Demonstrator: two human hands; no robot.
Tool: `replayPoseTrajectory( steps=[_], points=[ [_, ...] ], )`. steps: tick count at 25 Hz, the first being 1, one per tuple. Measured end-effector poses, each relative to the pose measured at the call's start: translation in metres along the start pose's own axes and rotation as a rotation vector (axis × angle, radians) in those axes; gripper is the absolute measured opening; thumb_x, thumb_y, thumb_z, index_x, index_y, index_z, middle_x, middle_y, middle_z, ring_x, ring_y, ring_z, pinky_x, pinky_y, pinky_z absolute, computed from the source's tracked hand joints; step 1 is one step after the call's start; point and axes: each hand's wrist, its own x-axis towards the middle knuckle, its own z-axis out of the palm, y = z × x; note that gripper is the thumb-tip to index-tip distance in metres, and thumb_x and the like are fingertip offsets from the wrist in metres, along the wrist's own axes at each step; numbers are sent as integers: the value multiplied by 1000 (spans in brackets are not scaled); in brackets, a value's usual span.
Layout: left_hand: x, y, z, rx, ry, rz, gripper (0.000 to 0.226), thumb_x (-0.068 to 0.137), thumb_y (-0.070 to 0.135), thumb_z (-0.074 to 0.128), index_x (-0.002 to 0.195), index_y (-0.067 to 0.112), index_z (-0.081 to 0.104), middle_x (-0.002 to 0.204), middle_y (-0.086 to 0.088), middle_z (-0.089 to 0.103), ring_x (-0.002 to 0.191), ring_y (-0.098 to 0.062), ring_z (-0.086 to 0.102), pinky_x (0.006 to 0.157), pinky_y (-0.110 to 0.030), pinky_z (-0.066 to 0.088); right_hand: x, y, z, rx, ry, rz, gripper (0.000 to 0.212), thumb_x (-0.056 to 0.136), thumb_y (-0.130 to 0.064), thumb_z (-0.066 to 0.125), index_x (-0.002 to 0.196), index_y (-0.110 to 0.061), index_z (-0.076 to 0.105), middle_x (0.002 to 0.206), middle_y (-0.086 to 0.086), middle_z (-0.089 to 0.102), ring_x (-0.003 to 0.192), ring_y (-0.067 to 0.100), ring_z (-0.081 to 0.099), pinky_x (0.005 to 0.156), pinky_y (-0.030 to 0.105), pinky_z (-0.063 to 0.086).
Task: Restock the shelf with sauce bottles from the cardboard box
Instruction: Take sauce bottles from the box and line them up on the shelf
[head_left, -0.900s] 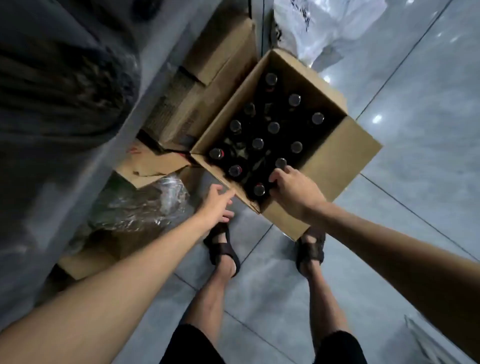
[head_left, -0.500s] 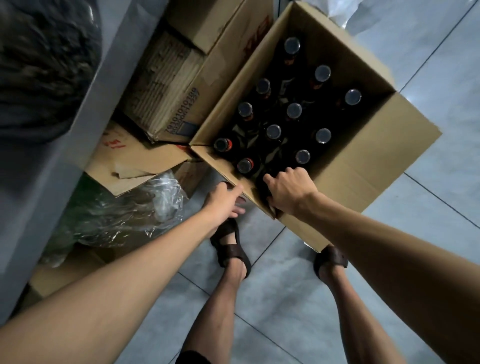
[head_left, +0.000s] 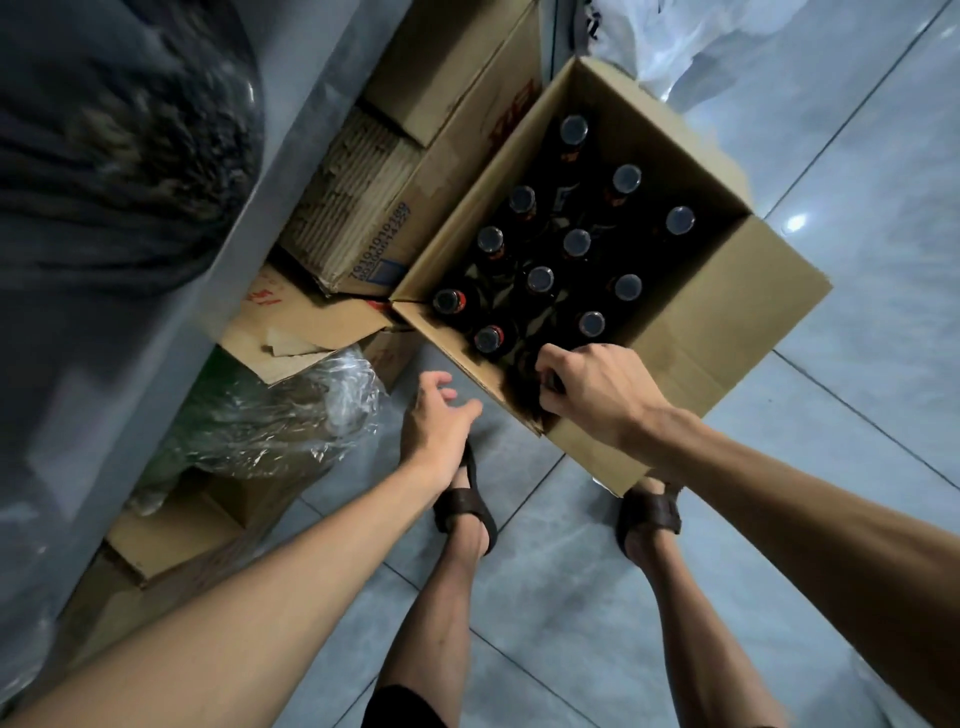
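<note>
Sauce bottles, dark glass ones with round shiny caps (head_left: 540, 280), have to go up on the shelf, and I think almost all of that job is left to do. The biggest thing is the wide grey slanted shelf board (head_left: 156, 338) at 9 o'clock. What sits on it is too blurry to tell, and I see no bottle on its way there. Next is the big brown cardboard box (head_left: 727, 332) at 1 o'clock, standing on the pale tiled floor (head_left: 857, 415) with its flaps open. Eleven caps show inside it, upright in rows, so the box looks nearly full. The right hand (head_left: 597, 395), near the middle, reaches into the box's nearest corner. Its fingers are curled down round the top of the corner bottle (head_left: 527, 374), whose cap is hidden under them. It looks like a grip for lifting. The left hand (head_left: 436, 426), at 7 o'clock from the box, hovers over the floor just beside the box wall, with its fingers loosely spread and nothing in them. This bottle has yet to come out, and every other one is waiting too.
</note>
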Motion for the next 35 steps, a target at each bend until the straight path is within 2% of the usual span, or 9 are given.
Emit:
replayPoseTrajectory(
  steps=[5, 9, 12, 15, 20, 22, 26, 33, 35],
  points=[
    [-57, 36, -23, -26, -169, 165, 67, 72, 14, 84, 129, 17, 49, 124, -3, 53, 112, -17, 52, 90, -28, 41, -52, -26, -110, 410, 129, 205, 21, 76, -38, 61, 92, -28, 69, 81, -1, 72, 77, 23, 66, 69, 36, 54],
    [-130, 105, -65, 108, -238, 437, 96, 66, 21, 90, 145, 17, 36, 142, 3, 45, 131, -12, 40, 99, -21, 32, -93, -59, -234, 477, 160, 134, 22, 72, -40, 57, 84, -27, 70, 78, -5, 70, 76, 17, 67, 69, 36, 56],
    [-194, 165, -97, 189, -205, 614, 106, 58, 34, 92, 145, 28, 31, 145, 6, 46, 134, -12, 42, 110, -35, 38, -123, -89, -336, 460, 159, 11, 33, 69, -45, 54, 82, -20, 71, 78, 0, 71, 79, 20, 67, 69, 41, 56],
    [-259, 228, -130, 19, -41, 613, 95, 50, 36, 94, 127, 40, 38, 128, 15, 60, 120, -10, 56, 101, -38, 48, -158, -122, -435, 482, 220, -92, 40, 64, -47, 52, 78, -15, 70, 77, 6, 69, 80, 23, 65, 72, 44, 54],
    [-394, 328, -203, 8, 156, 797, 66, 61, 37, 89, 112, 33, 48, 97, 19, 64, 90, -2, 60, 71, -11, 44, -239, -174, -586, 595, 417, -187, 29, 79, -38, 67, 77, -9, 71, 68, 7, 66, 57, 10, 57, 53, 29, 49],
    [-446, 360, -231, -22, 190, 884, 68, 60, 41, 88, 116, 29, 51, 99, 13, 69, 89, -4, 65, 78, -19, 53, -274, -196, -642, 646, 506, -265, 27, 83, -35, 70, 75, -10, 72, 58, -6, 60, 51, 0, 51, 49, 16, 41],
    [-557, 405, -287, -220, 202, 1009, 70, 62, 31, 89, 120, 30, 49, 104, 7, 71, 94, -8, 70, 85, -42, 58, -347, -256, -751, 577, 549, -513, 35, 90, -46, 64, 82, -13, 72, 54, -13, 54, 48, -2, 48, 52, 17, 37],
    [-694, 390, -399, -361, 469, 1089, 64, 65, 24, 89, 116, 38, 54, 98, 13, 71, 88, -5, 70, 71, -19, 56, -409, -385, -823, 696, 483, -898, 23, 91, -39, 65, 81, -19, 67, 56, -14, 55, 53, 0, 50, 57, 22, 42],
    [-725, 366, -433, -387, 539, 1073, 64, 60, 34, 88, 115, 39, 57, 98, 12, 73, 87, -8, 71, 71, -23, 56, -429, -428, -824, 748, 392, -992, 23, 96, -33, 60, 78, -18, 61, 52, -13, 44, 45, 2, 38, 48, 18, 29]
  ],
)
